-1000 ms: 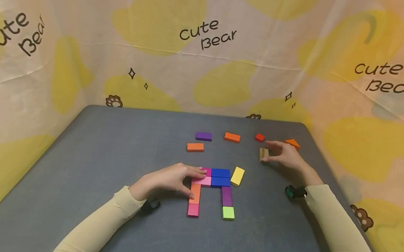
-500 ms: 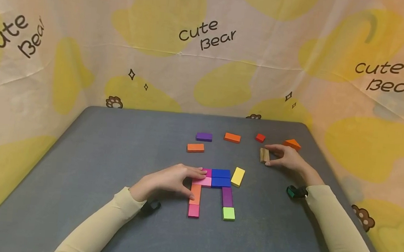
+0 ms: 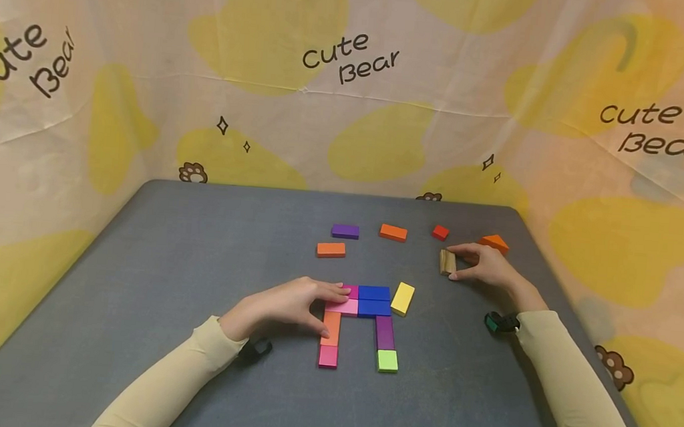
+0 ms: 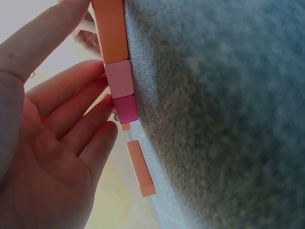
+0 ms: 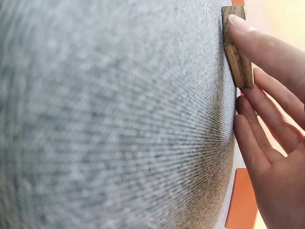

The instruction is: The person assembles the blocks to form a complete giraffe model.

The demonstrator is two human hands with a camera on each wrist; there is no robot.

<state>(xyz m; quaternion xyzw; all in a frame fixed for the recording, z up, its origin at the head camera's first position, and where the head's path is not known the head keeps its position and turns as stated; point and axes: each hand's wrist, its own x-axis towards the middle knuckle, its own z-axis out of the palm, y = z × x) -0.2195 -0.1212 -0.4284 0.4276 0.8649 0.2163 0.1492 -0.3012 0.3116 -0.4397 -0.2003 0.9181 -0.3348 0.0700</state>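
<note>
In the head view my left hand [image 3: 286, 308] lies over the left side of a block figure. Its fairly straight fingers rest on the magenta block [image 3: 350, 291] and the light pink block [image 3: 347, 307], and its thumb touches the orange block [image 3: 331, 328] below. My right hand [image 3: 488, 266] pinches a brown wood-grain block [image 3: 447, 263] by its ends, thumb at the near end; in the right wrist view that wooden block [image 5: 238, 47] sits on the mat. Two blue blocks [image 3: 374, 301], a purple block [image 3: 385, 333], a lime green block [image 3: 387, 360] and a hot pink block [image 3: 328, 356] form the rest of the figure.
A yellow block [image 3: 403, 299] lies tilted beside the blue ones. Farther back are a violet block [image 3: 345, 231], two orange blocks [image 3: 393, 232], a small red block [image 3: 440, 232] and an orange triangle [image 3: 494, 243]. Printed cloth walls [image 3: 348, 140] bound the grey table [image 3: 226, 231].
My right thumb has shifted from the front of the wooden block to its near end, and the block has turned slightly. My left hand stays in place.
</note>
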